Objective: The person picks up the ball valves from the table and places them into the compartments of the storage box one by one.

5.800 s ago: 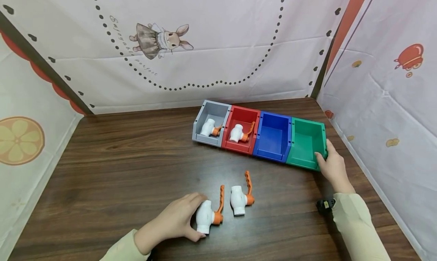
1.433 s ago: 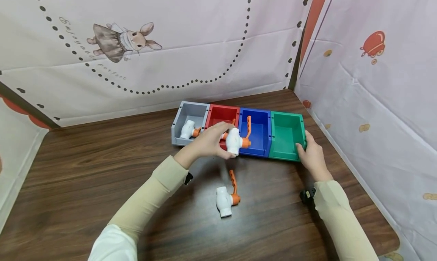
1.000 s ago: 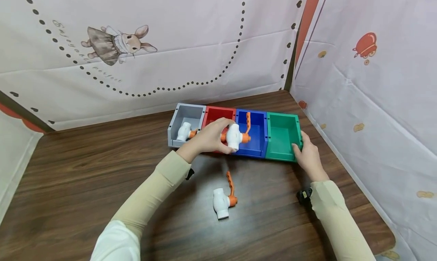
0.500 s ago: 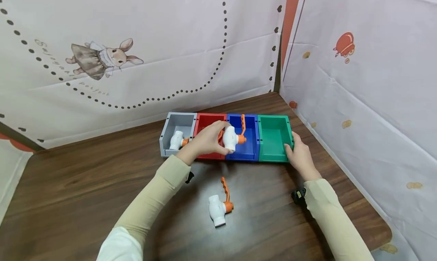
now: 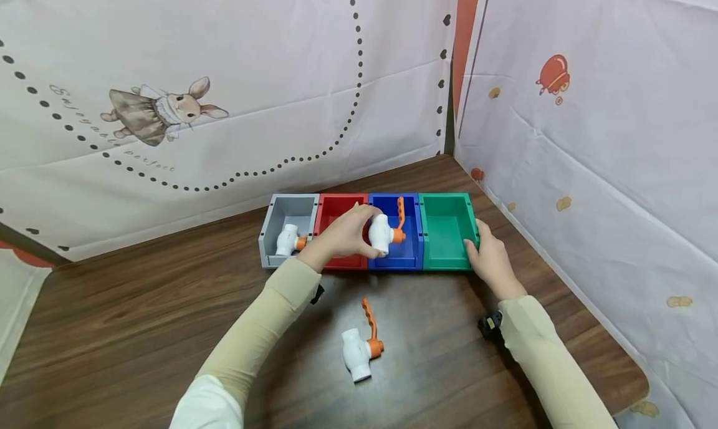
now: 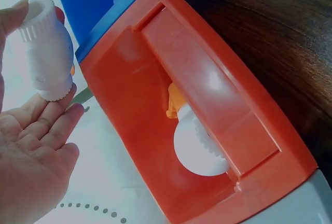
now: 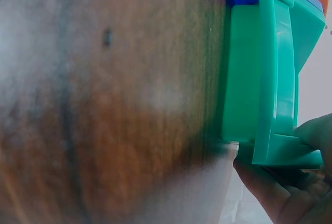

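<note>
In the head view my left hand (image 5: 349, 232) pinches a white ball valve (image 5: 380, 234) with an orange lever, thumb at one end and fingers at the other. It is held in front of and above the blue bin (image 5: 395, 264). My right hand (image 5: 492, 259) grips the right wall of the green bin (image 5: 447, 264), thumb inside and fingers outside. The red bin (image 6: 207, 73) contains another valve (image 6: 199, 143), which my left hand hides in the head view. A third valve (image 5: 287, 241) lies in the grey bin (image 5: 266, 232).
One more white valve (image 5: 356, 355) with an orange lever lies on the wooden table (image 5: 437, 354) in front of the bins. The bins stand joined in a row near the back cloth (image 5: 269, 86). A side cloth (image 5: 594, 167) rises along the table's right edge.
Since the oldest frame, my left hand has lifted the left one of the two table valves and carried it to the blue bin. My right hand stays on the green bin; the head view has shifted.
</note>
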Demonstrator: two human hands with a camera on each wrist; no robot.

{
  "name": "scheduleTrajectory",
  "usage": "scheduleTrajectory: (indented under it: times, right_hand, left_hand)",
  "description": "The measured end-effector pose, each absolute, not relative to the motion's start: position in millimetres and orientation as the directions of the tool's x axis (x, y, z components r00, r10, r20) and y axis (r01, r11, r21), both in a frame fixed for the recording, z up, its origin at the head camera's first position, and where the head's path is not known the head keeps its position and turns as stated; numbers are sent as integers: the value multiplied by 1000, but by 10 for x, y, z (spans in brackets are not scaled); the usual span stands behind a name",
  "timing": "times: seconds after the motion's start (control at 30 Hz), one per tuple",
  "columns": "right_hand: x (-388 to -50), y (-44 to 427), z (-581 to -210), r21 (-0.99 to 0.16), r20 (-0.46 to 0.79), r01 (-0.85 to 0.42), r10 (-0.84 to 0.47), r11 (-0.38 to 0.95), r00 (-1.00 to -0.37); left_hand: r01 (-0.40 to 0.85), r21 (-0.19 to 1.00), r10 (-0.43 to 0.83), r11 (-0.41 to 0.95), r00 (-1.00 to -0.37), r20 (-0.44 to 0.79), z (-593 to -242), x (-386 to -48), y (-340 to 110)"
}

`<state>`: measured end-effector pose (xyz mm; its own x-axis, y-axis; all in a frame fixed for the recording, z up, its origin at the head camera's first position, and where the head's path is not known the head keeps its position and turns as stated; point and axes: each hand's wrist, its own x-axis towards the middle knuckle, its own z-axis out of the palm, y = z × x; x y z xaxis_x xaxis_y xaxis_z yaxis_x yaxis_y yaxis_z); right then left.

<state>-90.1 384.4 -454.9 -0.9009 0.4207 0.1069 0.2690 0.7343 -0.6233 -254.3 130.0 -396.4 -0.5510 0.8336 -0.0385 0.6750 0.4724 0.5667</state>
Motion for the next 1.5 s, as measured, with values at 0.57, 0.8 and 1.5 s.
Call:
scheduleTrajectory:
  times: [0.57,0.8,1.5]
  right_hand:
    - [-903,3842,-4539,-605,101,267,406,750,-908]
    - [-894,3837,-4532,-605,109,265,407,751,-907]
    - [-913,3859,-4579,-596,153,247,411,764,-899]
  left_hand:
    - [713,475,841,516,-527,-122,-3999,-2654,1491]
    - [780,374,855,501,-514,-74,-4021,-2679,1520]
    - [850,262,888,457,-451,-85,-4096,-2718,1643]
